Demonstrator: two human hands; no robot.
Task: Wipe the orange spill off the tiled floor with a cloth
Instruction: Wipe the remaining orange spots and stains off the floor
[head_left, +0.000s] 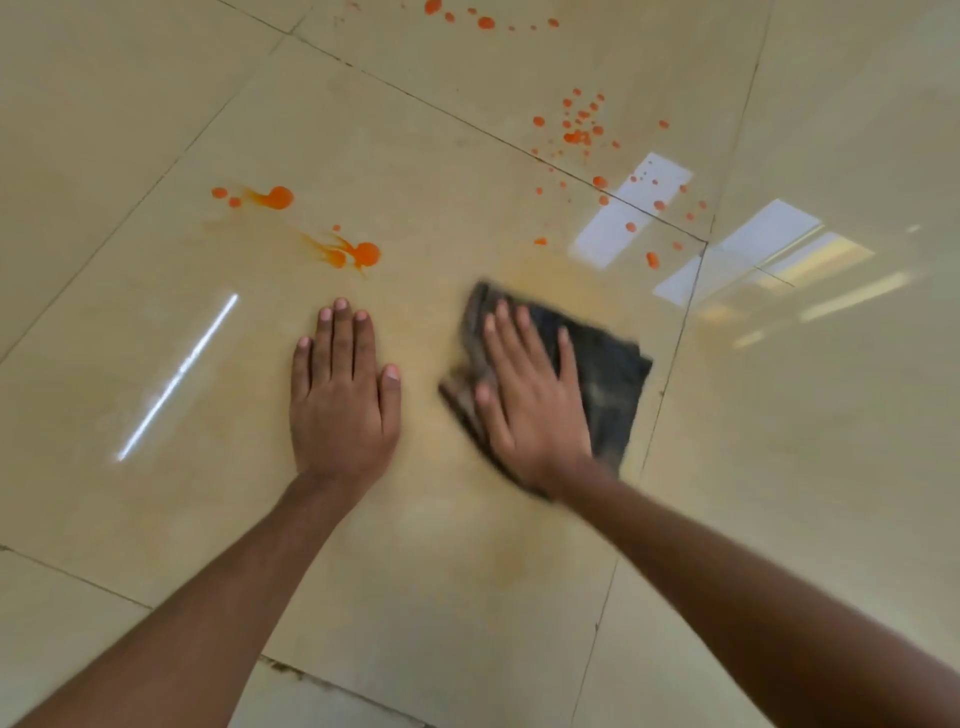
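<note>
Cleanup under way on a glossy beige tiled floor (156, 104): the right hand (530, 410) lies flat, fingers spread, pressing one dark grey folded cloth (608, 374) onto a faint yellowish smear, apparently to scrub. The empty left hand (340, 395) rests palm-down beside it, likely as a brace. Two large orange blobs (363, 253) and many scattered droplets (582, 130) lie beyond, unwiped.
</note>
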